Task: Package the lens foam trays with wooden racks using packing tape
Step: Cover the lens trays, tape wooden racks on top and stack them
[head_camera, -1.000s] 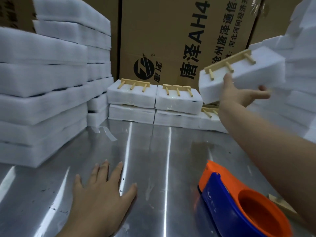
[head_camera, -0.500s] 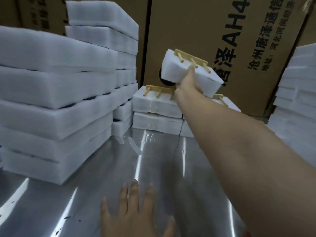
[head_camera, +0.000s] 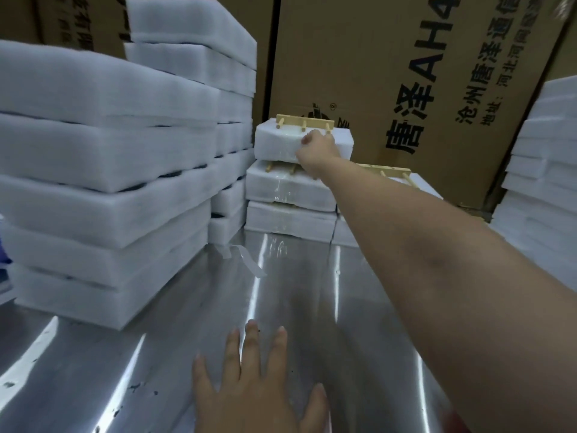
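Observation:
A taped white foam tray bundle (head_camera: 278, 144) with a wooden rack (head_camera: 304, 120) on top sits at the top of a three-high pile of like bundles (head_camera: 288, 195) at the far end of the steel table. My right hand (head_camera: 318, 150) reaches far out and grips that top bundle at its right front, thumb on top. My left hand (head_camera: 249, 382) lies flat on the table (head_camera: 162, 323) near me, fingers spread. To the right of the pile a lower bundle with a wooden rack (head_camera: 385, 170) shows behind my forearm.
Tall stacks of plain white foam trays (head_camera: 103, 170) fill the left side, with more (head_camera: 543, 189) at the right edge. Large printed cardboard boxes (head_camera: 406, 73) stand behind. A loose strip of clear tape (head_camera: 246, 260) lies on the table near the left stack.
My right hand carried the bundle from the right, across to the left, and lowered it onto the pile. The view swung left, so the tape dispenser is out of view. The left hand stayed flat.

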